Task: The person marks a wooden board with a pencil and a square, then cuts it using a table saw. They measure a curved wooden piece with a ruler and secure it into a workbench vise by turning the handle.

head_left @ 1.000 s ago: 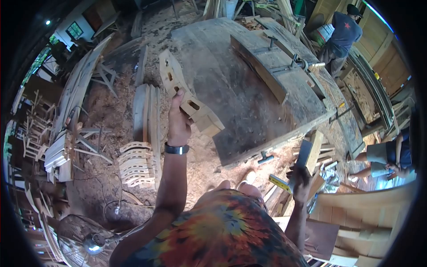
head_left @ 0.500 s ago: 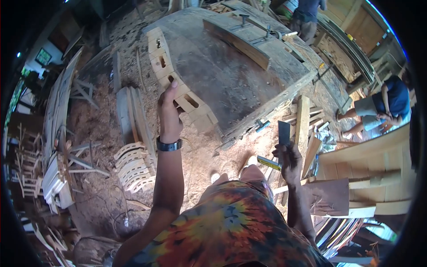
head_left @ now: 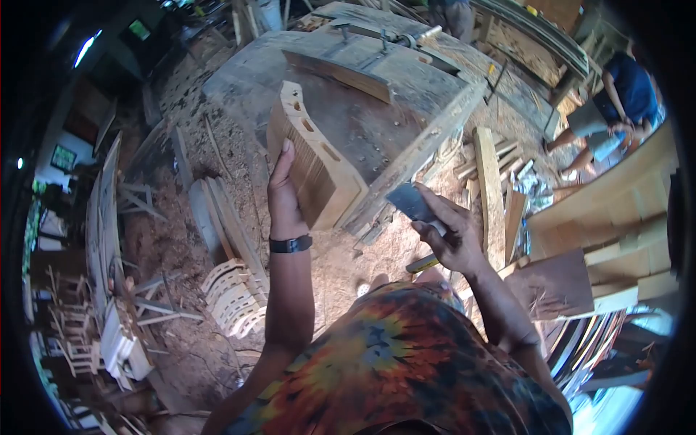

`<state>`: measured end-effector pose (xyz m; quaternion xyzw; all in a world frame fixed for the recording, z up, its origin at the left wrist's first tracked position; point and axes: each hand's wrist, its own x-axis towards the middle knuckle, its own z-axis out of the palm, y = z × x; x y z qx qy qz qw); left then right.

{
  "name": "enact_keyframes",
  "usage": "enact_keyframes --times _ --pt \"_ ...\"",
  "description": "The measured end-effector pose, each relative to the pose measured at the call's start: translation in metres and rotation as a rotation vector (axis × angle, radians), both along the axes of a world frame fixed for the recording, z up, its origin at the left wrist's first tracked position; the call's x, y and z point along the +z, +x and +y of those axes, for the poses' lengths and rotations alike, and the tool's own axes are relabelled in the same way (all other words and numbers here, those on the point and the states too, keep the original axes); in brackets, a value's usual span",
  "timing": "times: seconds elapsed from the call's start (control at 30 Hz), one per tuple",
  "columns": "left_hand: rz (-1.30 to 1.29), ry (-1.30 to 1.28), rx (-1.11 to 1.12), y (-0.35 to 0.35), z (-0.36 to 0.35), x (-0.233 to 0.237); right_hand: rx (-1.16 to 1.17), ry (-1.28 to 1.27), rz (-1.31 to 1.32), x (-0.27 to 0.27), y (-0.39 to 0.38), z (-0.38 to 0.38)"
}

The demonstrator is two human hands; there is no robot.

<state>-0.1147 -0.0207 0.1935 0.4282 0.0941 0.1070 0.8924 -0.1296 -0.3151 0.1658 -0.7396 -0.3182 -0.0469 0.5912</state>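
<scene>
A curved, slotted wooden piece [head_left: 308,170] is gripped along its near left side by my left hand [head_left: 285,190], which wears a dark watch band. Its broad grained side faces me and three slots show along its narrow top face. My right hand [head_left: 453,233] holds a dark flat rectangular blade [head_left: 411,201] between thumb and fingers, just right of the wooden piece and apart from it. Below that hand is a yellow and dark tool [head_left: 422,263], partly hidden; what supports it I cannot tell.
Ahead stands a large worktable [head_left: 239,80] with a board [head_left: 339,75] and clamps on it. Curved slotted pieces [head_left: 233,297] lie stacked at lower left. Long planks [head_left: 489,196] lie on the right. A seated person [head_left: 623,98] is at the far right, another person stands behind the table.
The wooden piece has tilted, so its broad side now shows. My right hand has moved up and left with the blade, toward the piece. The view has shifted slightly.
</scene>
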Motion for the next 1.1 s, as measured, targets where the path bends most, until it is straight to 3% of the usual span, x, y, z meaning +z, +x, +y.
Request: enact_keyframes --times 0.03,0.1,0.17,0.43,0.47,0.57,0.63,0.83,1.1 --pt "-0.004 -0.020 0.025 0.008 -0.008 -0.005 0.023 -0.034 -0.174 0.002 0.001 -0.002" --pt "-0.012 -0.033 0.033 0.021 -0.019 -0.010 0.026 0.005 -0.177 -0.001 0.006 -0.010" --pt "-0.186 -0.349 -0.164 0.034 -0.026 -0.008 0.074 -0.120 -0.173 0.004 0.013 -0.020" --pt "-0.117 -0.411 -0.341 0.075 -0.064 0.001 -0.043 -0.259 -0.310 0.031 0.033 -0.057" --pt "-0.140 -0.461 -0.516 0.086 -0.064 0.002 -0.050 -0.251 -0.344 0.033 0.038 -0.062" --pt "-0.172 -0.500 -0.730 0.104 -0.083 -0.001 -0.083 -0.176 -0.396 0.043 0.047 -0.076" --pt "-0.105 -0.579 -0.687 0.119 -0.101 0.000 -0.110 -0.326 -0.301 0.057 0.047 -0.090" --pt "-0.052 -0.474 -0.758 0.147 -0.155 0.016 -0.270 -0.387 -0.384 0.072 0.049 -0.118" --pt "-0.074 -0.418 -0.863 0.165 -0.200 0.019 -0.299 -0.428 -0.322 0.089 0.033 -0.145"
